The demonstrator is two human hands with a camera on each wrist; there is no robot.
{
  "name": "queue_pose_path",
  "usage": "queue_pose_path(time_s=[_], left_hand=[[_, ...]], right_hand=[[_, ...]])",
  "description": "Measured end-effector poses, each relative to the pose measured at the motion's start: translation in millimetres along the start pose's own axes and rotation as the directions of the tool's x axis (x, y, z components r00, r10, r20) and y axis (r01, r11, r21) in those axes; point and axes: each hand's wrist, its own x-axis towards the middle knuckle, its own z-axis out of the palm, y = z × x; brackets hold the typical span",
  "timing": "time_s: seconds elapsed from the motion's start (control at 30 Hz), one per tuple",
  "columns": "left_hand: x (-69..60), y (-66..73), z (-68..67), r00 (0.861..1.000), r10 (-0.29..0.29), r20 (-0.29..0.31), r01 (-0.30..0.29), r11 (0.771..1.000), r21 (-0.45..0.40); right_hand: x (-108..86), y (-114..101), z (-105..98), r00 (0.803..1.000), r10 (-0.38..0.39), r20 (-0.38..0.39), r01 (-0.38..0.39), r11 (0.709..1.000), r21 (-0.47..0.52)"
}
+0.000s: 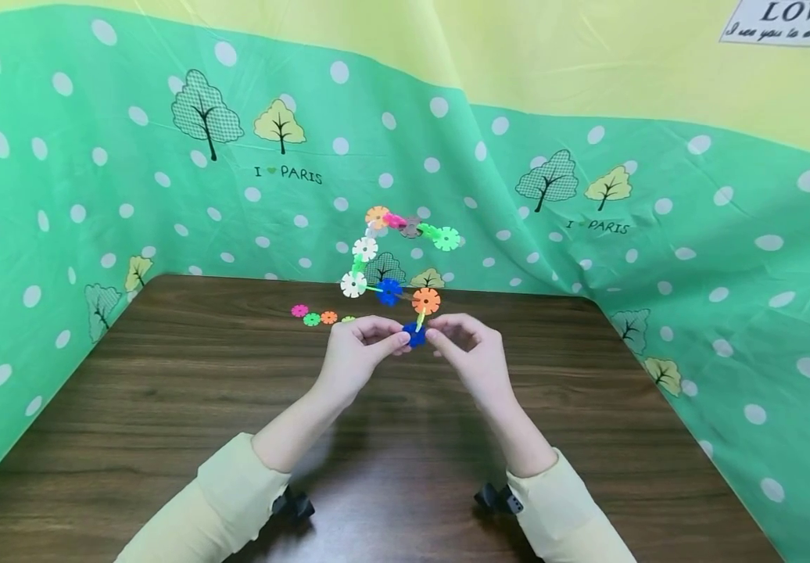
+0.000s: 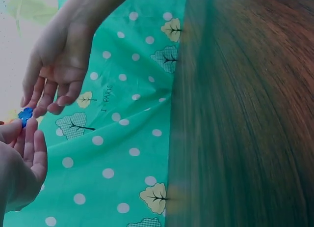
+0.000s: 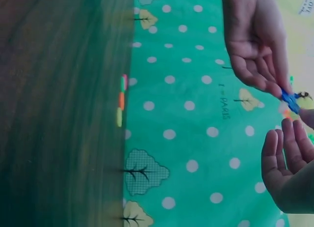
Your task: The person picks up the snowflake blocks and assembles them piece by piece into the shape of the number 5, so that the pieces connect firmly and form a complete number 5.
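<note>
Above the table (image 1: pixel 130 391), a blue disc (image 1: pixel 414 335) at the fingertips

In midair, the left hand (image 1: pixel 349 356) pinches the blue disc between thumb and fingers. The right hand (image 1: pixel 478 360) comes to its other side, thumb tip right at it; whether it grips, I can't tell. A yellow disc (image 1: pixel 421 317) and an orange disc (image 1: pixel 426 301) link it into a bent chain (image 1: pixel 353 284). To the left, four loose discs (image 1: pixel 312 319) lie on the table before a green cloth (image 1: pixel 405 125).
</note>
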Motion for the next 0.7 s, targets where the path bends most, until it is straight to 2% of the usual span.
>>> queue_pose_path(time_s=[0.1,0.23,0.37,0.43,0.5,0.7], left_hand=[[0.3,-0.2,1.9,1.0,-0.003,-0.011,0.003,1.0,-0.01],[0.6,-1.6,2.3,1.0,-0.005,-0.009,0.005,1.0,0.009],[0.1,-3.0,-4.5,1.0,0.012,0.009,-0.014,0.987,0.158],[0.1,-5.2,-12.6,0.999,0.032,0.02,-0.036,0.963,0.268],[2.1,-8.8,-24.3,0.998,0.051,0.03,-0.059,0.928,0.369],[20.6,-15.9,-68.7,0.998,0.058,0.037,-0.069,0.847,0.527]], right_hand=[[-2.1,1,4,0.999,0.04,0.011,-0.039,0.999,-0.031],[-5.4,-13,7,0.999,0.038,-0.003,-0.038,0.997,-0.065],[-8.5,-26,7,0.999,0.032,-0.025,-0.034,0.994,-0.101],[-8.1,-26,6,0.999,0.041,-0.033,-0.044,0.995,-0.095],[-7.3,-24,3,0.998,0.042,-0.038,-0.045,0.995,-0.088],[1.2,0,-12,0.998,0.048,-0.047,-0.05,0.998,-0.047]])
